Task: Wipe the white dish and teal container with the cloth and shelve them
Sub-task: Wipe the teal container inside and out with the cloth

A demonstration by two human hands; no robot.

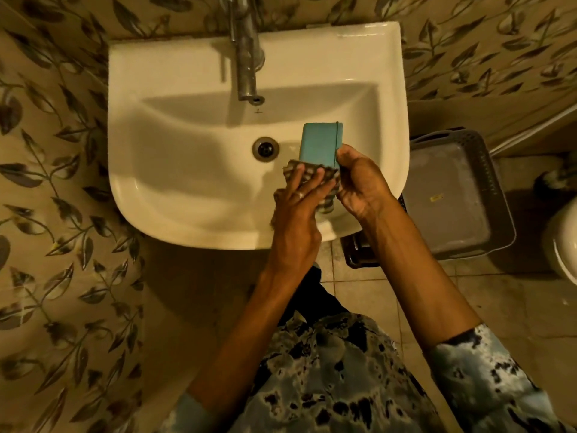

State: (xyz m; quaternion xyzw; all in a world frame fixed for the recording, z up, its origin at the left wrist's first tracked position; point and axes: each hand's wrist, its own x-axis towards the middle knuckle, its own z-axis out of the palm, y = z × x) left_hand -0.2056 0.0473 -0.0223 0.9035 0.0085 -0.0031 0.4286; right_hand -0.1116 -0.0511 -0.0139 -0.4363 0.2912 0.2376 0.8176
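Over the right half of the white sink [162, 189] I hold a teal rectangular container [320, 145], its flat side facing up. My right hand [359, 185] grips its near right edge, fingers curled round it. My left hand [296, 210] presses a checked cloth [324, 179] against the container's near end, fingers lying straight over the cloth. The cloth hangs down past the container's bottom. No white dish is in view.
A metal tap [246, 57] stands at the back of the sink, over the drain [266, 148]. A grey plastic basket [452, 195] sits on the tiled floor to the right, beside a white toilet edge [565, 245]. Leaf-patterned tiles cover the walls.
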